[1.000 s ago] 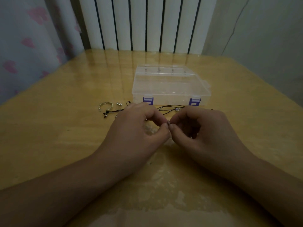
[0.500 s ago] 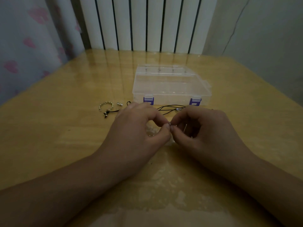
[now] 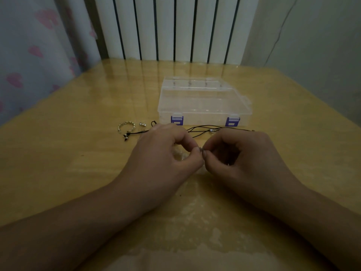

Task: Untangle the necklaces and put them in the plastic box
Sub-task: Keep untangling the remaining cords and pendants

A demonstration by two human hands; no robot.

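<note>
Two hands meet in the middle of the frame, low over a yellow wooden table (image 3: 68, 163). The left hand (image 3: 162, 153) has its fingers curled and pinches a tiny shiny bit (image 3: 201, 149) with thumb and finger. The right hand (image 3: 244, 153) is curled too and pinches the same little spot, so the fingertips of both hands touch there. Thin black cords (image 3: 203, 129) of the necklaces lie on the table just above the hands and run off to both sides. To the left sits a small silver ring of beads (image 3: 126, 126), with a little silver piece (image 3: 142, 124) beside it. The clear plastic box (image 3: 203, 102) with two purple clips sits shut above the cords, near the center. A white radiator (image 3: 175, 28) stands at the top.
</note>
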